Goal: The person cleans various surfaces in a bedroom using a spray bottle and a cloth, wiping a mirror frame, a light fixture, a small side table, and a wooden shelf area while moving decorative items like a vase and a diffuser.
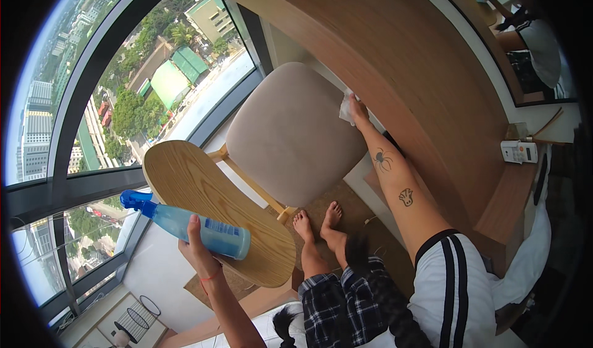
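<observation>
My left hand (pixel 200 250) grips a blue plastic spray bottle (pixel 199 232) that has a darker blue trigger head and a printed label. The bottle is tilted nearly on its side above the curved wooden backrest (pixel 204 176) of a chair. In my right hand (pixel 358 110) is a crumpled white tissue or cloth (pixel 345 108), at the edge of the chair's beige padded seat (pixel 296 130). Whether the cloth presses on the seat is hard to tell. That hand is also close to the front edge of a wooden desk (pixel 398 79).
Large windows (pixel 157 79) run along the left. On a wooden ledge at the right lies a white remote control (pixel 519 152), below a wall mirror (pixel 537 37). A black wire basket (pixel 132 322) is at lower left. My bare feet (pixel 303 225) are on brown flooring behind the chair.
</observation>
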A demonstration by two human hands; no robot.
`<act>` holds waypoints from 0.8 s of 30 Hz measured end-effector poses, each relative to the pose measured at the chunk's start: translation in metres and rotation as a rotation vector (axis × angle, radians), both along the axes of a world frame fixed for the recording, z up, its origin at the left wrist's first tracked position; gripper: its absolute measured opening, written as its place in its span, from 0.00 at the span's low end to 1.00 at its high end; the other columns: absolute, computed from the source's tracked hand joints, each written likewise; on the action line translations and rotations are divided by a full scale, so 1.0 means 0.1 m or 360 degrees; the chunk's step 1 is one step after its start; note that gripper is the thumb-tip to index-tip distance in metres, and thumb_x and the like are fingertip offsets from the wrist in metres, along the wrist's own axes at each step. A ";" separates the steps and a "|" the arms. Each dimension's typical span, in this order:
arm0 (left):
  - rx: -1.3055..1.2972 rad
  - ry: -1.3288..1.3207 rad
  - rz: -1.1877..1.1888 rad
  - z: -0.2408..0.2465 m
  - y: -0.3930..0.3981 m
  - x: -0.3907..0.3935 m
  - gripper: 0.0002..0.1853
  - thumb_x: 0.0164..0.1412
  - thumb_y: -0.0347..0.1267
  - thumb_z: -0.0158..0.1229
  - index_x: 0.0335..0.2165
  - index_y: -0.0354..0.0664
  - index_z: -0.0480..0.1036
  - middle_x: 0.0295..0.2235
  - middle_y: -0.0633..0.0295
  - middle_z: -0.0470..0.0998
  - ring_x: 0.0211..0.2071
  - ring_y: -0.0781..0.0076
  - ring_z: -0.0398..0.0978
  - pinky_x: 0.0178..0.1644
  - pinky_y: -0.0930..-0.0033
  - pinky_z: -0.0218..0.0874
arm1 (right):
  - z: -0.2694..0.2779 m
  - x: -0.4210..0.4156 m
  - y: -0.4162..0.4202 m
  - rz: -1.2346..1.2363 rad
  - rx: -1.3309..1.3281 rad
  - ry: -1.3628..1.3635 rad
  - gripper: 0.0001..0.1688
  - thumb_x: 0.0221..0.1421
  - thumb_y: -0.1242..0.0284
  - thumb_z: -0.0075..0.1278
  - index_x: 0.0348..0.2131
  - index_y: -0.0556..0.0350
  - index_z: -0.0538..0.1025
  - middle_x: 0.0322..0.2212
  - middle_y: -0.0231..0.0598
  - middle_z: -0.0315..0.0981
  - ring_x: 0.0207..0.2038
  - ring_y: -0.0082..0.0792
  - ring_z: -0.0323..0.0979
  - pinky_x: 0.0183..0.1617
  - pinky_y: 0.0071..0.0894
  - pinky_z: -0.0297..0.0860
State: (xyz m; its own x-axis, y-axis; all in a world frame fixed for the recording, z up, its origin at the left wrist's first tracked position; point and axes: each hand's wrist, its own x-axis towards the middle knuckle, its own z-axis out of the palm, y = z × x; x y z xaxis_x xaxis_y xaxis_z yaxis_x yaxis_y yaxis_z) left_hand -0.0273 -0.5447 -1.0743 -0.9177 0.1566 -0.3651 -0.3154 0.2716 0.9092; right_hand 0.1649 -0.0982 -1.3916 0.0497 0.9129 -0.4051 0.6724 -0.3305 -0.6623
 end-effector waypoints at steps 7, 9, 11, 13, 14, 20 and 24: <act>0.0061 0.0118 -0.0103 -0.15 0.90 0.24 0.31 0.55 0.46 0.60 0.47 0.31 0.64 0.41 0.54 0.70 0.41 0.65 0.69 0.48 0.63 0.62 | 0.05 0.57 -0.57 -0.0287 0.0111 -0.0022 0.35 0.61 0.51 0.43 0.51 0.65 0.67 0.44 0.49 0.72 0.46 0.40 0.69 0.51 0.37 0.64; -0.0008 0.0255 -0.0040 -0.11 0.97 0.29 0.40 0.53 0.46 0.63 0.52 0.27 0.56 0.47 0.47 0.65 0.45 0.58 0.69 0.50 0.58 0.64 | 0.20 0.76 -1.10 -0.0368 0.0097 0.0183 0.34 0.61 0.52 0.43 0.51 0.65 0.67 0.44 0.48 0.72 0.46 0.39 0.69 0.50 0.37 0.63; -0.0133 0.0318 -0.0084 -0.17 0.87 0.12 0.47 0.49 0.48 0.66 0.53 0.25 0.54 0.48 0.44 0.64 0.47 0.55 0.69 0.49 0.56 0.67 | 0.58 0.79 -1.73 -0.0626 -0.0491 0.1329 0.32 0.59 0.50 0.47 0.50 0.58 0.68 0.44 0.37 0.71 0.46 0.32 0.66 0.51 0.34 0.61; -0.0256 0.0265 -0.0183 -0.03 0.97 0.18 0.53 0.45 0.52 0.69 0.55 0.25 0.52 0.48 0.41 0.64 0.47 0.53 0.69 0.47 0.54 0.69 | 1.08 1.24 -2.38 -0.0890 -0.1088 0.1716 0.37 0.56 0.47 0.49 0.53 0.55 0.67 0.49 0.39 0.68 0.52 0.34 0.63 0.52 0.38 0.62; -0.0265 0.0252 -0.0332 -0.07 1.12 0.28 0.50 0.46 0.50 0.68 0.54 0.25 0.53 0.48 0.41 0.64 0.47 0.53 0.70 0.47 0.54 0.69 | 0.96 1.56 -2.71 -0.1035 -0.1179 0.2082 0.33 0.56 0.51 0.52 0.51 0.53 0.68 0.49 0.35 0.68 0.53 0.30 0.63 0.57 0.38 0.59; -0.0281 0.0605 -0.1208 -0.52 0.95 0.41 0.33 0.53 0.38 0.63 0.50 0.27 0.60 0.46 0.43 0.70 0.45 0.57 0.72 0.49 0.56 0.68 | 2.39 3.20 -3.75 -0.1364 -0.0621 0.2265 0.29 0.51 0.70 0.51 0.51 0.65 0.67 0.48 0.45 0.70 0.48 0.38 0.71 0.53 0.38 0.67; 0.0236 0.0926 -0.2109 -0.40 1.54 0.74 0.22 0.58 0.30 0.59 0.48 0.29 0.65 0.45 0.44 0.73 0.44 0.60 0.74 0.51 0.57 0.66 | 2.81 3.69 -4.80 -0.1729 -0.0344 0.2647 0.31 0.44 0.76 0.47 0.51 0.64 0.67 0.48 0.47 0.70 0.49 0.41 0.71 0.56 0.41 0.65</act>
